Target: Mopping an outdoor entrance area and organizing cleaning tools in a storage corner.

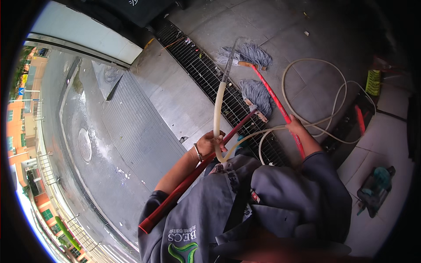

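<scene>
My left hand (211,144) grips a pale flexible hose (218,111), its end pointing away from me. Water (229,64) streams out of it towards the grey string head (256,54) of a mop lying on the tiles. That mop's bright red handle (271,92) is held in my right hand (295,125). A second mop has a dark red handle (184,189) that slants past my left hand and along my left forearm; whether the fingers also close on it cannot be seen clearly. Its grey string head (257,95) rests at the drain grate's edge.
A metal drain grate (199,69) with litter on it crosses the floor. Loose hose loops (343,85) lie to the right, near a yellow-green brush-like object (372,82) and a teal-and-dark container (376,190). A ribbed ramp (141,113) leads to the street, left. A dark bin (138,11) stands ahead.
</scene>
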Motion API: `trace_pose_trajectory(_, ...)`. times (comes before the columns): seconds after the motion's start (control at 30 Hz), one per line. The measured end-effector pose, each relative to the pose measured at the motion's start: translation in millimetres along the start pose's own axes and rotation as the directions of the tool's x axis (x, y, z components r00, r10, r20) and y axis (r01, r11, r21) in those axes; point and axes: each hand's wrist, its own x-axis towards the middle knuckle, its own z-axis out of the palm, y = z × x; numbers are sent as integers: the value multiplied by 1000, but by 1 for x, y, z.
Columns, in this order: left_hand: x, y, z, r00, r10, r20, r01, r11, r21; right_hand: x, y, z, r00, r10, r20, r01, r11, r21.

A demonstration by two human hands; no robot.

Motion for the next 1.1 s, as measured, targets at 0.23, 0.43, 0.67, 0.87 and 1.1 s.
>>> trace_pose_trajectory(0.23,-2,1,21,998,24,-58,-20,998,63,22,-2,0,972,155,176,-197,946,256)
trace_pose_trajectory(0.43,1,-3,20,1000,16,-14,-15,997,75,-20,8,27,974,88,209,-188,828,529)
trace_pose_trajectory(0.67,7,5,18,998,24,-56,-24,1000,-2,-115,-5,-11,980,-124,156,-36,660,751)
trace_pose_trajectory(0.87,6,18,25,997,23,-76,-22,1000,6,-209,-11,-37,981,-144,131,-52,456,888)
trace_pose_trajectory(1.1,18,25,30,995,-9,-98,19,994,103,-209,-1,-28,952,-116,282,-274,84,958)
